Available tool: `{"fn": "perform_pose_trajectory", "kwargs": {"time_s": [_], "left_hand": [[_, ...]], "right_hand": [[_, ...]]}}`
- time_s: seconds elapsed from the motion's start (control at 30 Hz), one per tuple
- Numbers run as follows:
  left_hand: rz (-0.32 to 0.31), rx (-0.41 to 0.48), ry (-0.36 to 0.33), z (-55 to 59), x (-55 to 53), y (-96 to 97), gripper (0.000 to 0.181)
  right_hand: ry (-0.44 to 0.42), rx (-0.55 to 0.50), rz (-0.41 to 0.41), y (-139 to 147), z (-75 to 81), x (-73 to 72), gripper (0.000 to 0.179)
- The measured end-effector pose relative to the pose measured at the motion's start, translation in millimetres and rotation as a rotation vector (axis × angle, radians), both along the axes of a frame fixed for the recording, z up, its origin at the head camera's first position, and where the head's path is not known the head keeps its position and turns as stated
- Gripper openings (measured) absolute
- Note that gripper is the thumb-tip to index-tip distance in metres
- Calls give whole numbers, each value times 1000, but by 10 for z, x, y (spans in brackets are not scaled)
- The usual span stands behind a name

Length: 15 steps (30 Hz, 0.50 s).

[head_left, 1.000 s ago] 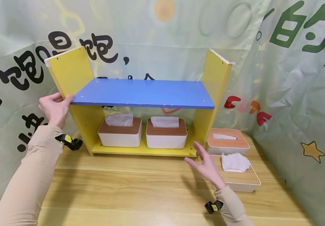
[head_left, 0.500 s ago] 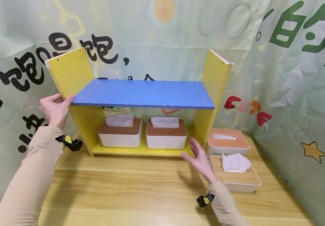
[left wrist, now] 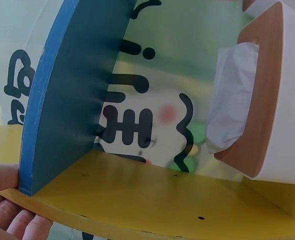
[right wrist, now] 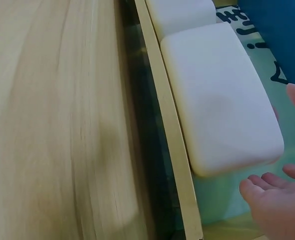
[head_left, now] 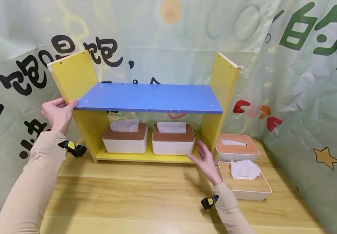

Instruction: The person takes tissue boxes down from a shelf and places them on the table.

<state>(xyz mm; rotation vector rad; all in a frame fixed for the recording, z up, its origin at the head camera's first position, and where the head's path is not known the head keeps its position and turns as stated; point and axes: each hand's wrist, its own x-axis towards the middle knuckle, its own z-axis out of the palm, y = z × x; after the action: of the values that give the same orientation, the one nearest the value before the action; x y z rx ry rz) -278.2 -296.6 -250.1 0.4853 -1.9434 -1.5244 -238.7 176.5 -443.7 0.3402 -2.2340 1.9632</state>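
At the left, the left hand (head_left: 56, 113) is grasping the yellow side panel (head_left: 72, 73), its thumb lying at the corner of the blue board (head_left: 148, 97). The shelf is looking stiff and rather heavy, so this edge is probably giving a secure hold. In the middle, the left tissue box (head_left: 124, 145) and, just beside it, the right tissue box (head_left: 172, 148) are sitting on the yellow bottom board (head_left: 121, 156). Both are appearing light and firm, perhaps slippery on their smooth white walls; gripping by the opposite walls would likely be sparing the soft tissue (head_left: 171, 127). Near the right box's end, the right hand (head_left: 207, 162) is hovering with released, parted fingers, holding nothing; whether any fingertip is touching, I cannot tell.
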Motion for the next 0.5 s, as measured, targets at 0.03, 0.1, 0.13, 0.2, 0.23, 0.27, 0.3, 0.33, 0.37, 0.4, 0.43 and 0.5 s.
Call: {"fn": "perform_pose_trajectory", "kwargs": {"time_s": [0.03,0.1,0.13,0.2,0.23,0.27,0.3,0.33,0.37,0.4,0.43,0.5], "left_hand": [[-2,4,2,1,-1,-2,49],[-5,11,5,2,-1,-5,49],[-4,11,3,2,-1,-7,50],[-3,8,-4,-1,-5,-9,50],[-3,7,-6,-3,-6,-10,50],[-2,6,-7,-5,-5,-9,50],[-3,5,-6,-7,-4,-9,50],[-2,5,-9,-8,-4,-7,50],[-3,5,-7,-8,-1,-3,50],[-3,6,-6,-8,0,-2,50],[-1,7,-7,-7,1,-1,50],[1,8,-6,-4,6,8,50]], "right_hand": [[1,-9,6,0,-2,-10,82],[-1,-21,13,-5,-1,-32,83],[1,-27,17,-8,-3,-44,83],[0,-37,21,-14,-3,-65,83],[2,-45,22,-16,-6,-81,83],[4,-50,23,-19,-9,-97,83],[5,-57,24,-20,-12,-113,83],[5,-64,24,-20,-16,-131,83],[3,-73,23,-22,-17,-150,83],[1,-81,23,-24,-19,-169,84],[-1,-88,23,-27,-25,-194,85],[-5,-90,20,-33,-28,-224,86]]}}
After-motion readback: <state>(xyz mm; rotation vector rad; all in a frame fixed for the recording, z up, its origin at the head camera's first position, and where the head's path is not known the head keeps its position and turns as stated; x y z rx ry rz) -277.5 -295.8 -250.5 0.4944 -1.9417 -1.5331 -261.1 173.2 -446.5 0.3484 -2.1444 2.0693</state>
